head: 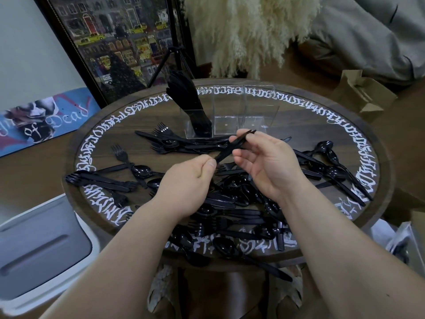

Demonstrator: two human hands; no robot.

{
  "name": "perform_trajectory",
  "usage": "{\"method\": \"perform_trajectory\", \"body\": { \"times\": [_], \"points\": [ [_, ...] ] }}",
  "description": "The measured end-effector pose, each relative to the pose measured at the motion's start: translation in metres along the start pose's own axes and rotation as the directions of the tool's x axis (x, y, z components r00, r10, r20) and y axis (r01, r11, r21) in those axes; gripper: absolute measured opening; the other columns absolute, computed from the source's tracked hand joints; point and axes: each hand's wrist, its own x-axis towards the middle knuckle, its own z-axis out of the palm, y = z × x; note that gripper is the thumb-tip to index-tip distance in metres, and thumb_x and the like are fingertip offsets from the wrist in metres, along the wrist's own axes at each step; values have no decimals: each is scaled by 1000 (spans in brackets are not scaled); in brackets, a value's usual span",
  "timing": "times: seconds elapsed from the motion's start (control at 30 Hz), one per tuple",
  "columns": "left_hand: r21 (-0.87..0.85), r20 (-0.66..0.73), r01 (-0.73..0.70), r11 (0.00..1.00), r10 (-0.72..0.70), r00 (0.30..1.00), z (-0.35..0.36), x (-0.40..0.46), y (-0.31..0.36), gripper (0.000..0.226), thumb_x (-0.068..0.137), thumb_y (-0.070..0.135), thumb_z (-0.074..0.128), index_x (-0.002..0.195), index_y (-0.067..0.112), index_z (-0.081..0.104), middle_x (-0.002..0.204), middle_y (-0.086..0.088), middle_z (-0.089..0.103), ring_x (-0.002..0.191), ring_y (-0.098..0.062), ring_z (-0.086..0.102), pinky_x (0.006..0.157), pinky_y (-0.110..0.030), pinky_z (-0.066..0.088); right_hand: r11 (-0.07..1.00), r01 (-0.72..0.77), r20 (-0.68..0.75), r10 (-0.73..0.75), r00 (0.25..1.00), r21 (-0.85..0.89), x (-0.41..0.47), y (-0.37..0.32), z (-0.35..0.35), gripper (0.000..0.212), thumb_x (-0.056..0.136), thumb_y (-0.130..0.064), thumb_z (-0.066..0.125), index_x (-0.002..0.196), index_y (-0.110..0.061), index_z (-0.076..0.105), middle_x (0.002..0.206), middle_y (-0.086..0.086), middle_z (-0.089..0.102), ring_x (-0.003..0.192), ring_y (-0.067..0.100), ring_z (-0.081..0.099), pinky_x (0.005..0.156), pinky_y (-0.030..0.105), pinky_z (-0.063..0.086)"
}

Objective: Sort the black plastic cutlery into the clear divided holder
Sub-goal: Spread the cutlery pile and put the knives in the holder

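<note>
Nearest, loose black cutlery (232,201) litters the round table (381,162). Above it, the left hand (186,183) pinches a fork (232,146) by its handle end; the right hand (264,162), fingers loosely curled, steadies its shaft. Beyond the fork stands the clear holder (230,113), knives (186,95) in its leftmost compartment.

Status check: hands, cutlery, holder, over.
Left hand and right hand both pinch one black fork above the table. Clear holder: left compartment stocked, other two empty. Loose cutlery pile unsorted; path clear.

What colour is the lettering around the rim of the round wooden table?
White lettering on the dark brown round wooden table, seen in the head view.
</note>
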Motion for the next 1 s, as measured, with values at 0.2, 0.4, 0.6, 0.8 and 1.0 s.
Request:
{"method": "perform_trajectory", "body": {
  "times": [0.2,0.4,0.6,0.8,1.0],
  "points": [
    [-189,72,85,978,-73,995,-7,-2,0,46,100,43,31,79,29,70,46,14,48,59,-5,46,64,-29,35,998,14,85,-9,996,-59,-8,3,5,22,96,-1,47,107,-8,65,82,4,64,66,9,54,61,21,47],
    [-69,-106,26,997,-33,994,-29,3,3,33,100,36,35,91,24,64,93,4,65,97,-20,59,79,-27,40,969,163,31,-160,987,-186,-9,-8,21,23,94,2,50,83,-11,66,70,2,60,61,9,50,60,21,44],
    [87,-224,23,996,-3,975,-73,64,-26,43,100,13,35,140,24,46,143,-3,45,127,-26,44,106,-36,36,725,440,44,-495,868,-530,17,-59,47,25,94,-3,53,88,-23,66,73,-3,62,65,7,55,67,21,51],
    [230,-77,-52,972,72,994,-73,103,-44,54,93,2,34,142,21,44,148,1,41,137,-25,31,112,-40,31,490,602,246,-609,754,-631,56,-84,86,27,93,-1,53,98,-26,63,77,-12,63,66,2,58,69,21,52],
    [241,-86,-97,966,120,989,-68,111,-47,56,93,1,34,144,22,39,149,4,39,136,-25,29,113,-33,25,298,594,385,-535,752,-747,92,-74,97,28,92,-6,53,98,-30,65,73,-9,61,70,18,61,80,42,54]
  ]
}}
